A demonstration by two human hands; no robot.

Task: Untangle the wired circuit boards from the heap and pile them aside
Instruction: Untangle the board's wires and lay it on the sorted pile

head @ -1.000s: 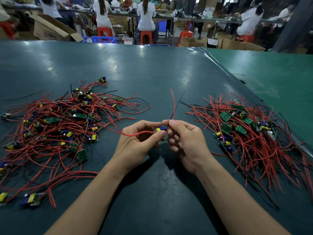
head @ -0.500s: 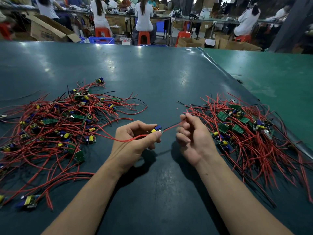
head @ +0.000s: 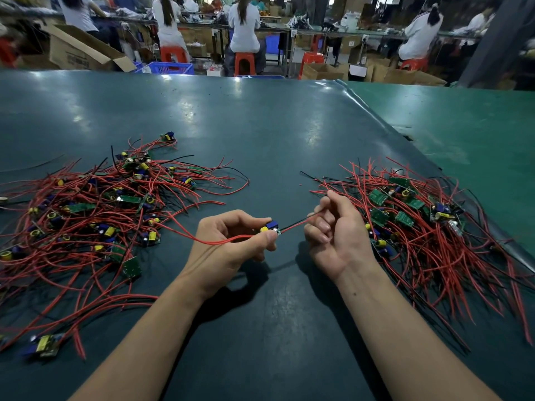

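Small circuit board [head: 272, 227] pinched in the left hand [head: 231, 241] above the dark green surface [head: 260, 134], its red wire [head: 298, 224] drawn taut to the right hand [head: 335, 235], fingers curled around it, between tangled heap [head: 95, 215] at left and sorted pile [head: 419, 221] at right

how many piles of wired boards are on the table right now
2. The tangled heap lies on the left of the table; the sorted pile lies on the right. One more board is off both, pinched in the left hand.
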